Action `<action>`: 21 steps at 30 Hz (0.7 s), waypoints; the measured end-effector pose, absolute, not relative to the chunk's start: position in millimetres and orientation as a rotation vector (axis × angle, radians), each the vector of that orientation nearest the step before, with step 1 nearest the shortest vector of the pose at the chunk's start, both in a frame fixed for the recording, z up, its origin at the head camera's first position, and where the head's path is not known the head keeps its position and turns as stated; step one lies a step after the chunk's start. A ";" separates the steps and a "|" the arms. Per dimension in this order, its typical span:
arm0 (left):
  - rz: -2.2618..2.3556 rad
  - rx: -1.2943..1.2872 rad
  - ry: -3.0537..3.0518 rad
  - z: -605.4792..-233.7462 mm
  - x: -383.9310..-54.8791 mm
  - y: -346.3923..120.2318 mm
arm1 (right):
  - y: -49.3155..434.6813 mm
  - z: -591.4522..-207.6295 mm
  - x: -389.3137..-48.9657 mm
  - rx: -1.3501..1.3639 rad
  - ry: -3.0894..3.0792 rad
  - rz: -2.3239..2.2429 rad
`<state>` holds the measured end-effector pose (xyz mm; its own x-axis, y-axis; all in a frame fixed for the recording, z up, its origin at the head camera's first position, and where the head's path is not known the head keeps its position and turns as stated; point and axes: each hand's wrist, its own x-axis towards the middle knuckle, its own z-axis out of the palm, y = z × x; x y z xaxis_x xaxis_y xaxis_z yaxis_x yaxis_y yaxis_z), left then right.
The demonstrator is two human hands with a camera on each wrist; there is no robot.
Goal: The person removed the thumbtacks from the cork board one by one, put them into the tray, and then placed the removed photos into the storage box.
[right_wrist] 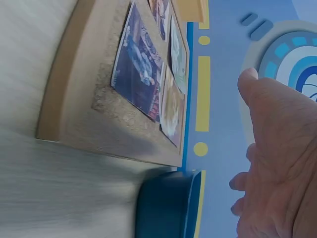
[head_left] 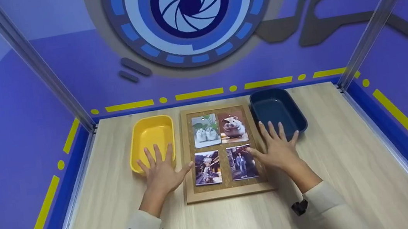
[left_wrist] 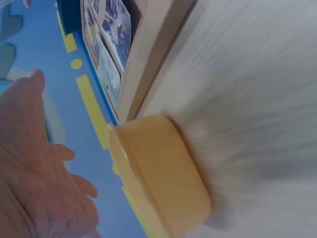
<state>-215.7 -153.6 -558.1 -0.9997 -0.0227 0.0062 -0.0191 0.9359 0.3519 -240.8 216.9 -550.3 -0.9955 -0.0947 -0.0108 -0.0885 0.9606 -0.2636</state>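
Observation:
My left hand [head_left: 162,174], fingers spread, hovers over the near end of the yellow tray [head_left: 170,128], its thumb toward the board's left edge. In the left wrist view that palm is raised above the tray wall [left_wrist: 163,173]. My right hand [head_left: 279,152] is likewise spread, holding nothing, with fingertips over the dark blue tray [head_left: 300,118] and thumb over the board's right side. Between them lies a wood-framed cork board [head_left: 224,166]. Pinned on it are a two-hamster photo [head_left: 206,131], a single-hamster photo [head_left: 233,128] and two photos of people, one a standing figure [head_left: 240,164].
The pale wooden table [head_left: 217,225] has blue-purple panels on its back and sides, with metal posts [head_left: 375,19] at the back corners. Both trays stand close beside the board, toward the back wall [head_left: 200,82].

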 end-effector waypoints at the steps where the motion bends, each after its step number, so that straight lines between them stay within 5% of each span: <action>1: -0.563 0.022 -3.074 -559.4 -215.9 -150.4 | 216.7 -551.4 -240.5 -0.144 3.086 -0.421; 21: -0.869 -0.485 -3.042 -594.6 -228.1 -61.8 | 195.7 -591.5 -227.5 -0.324 3.034 -0.636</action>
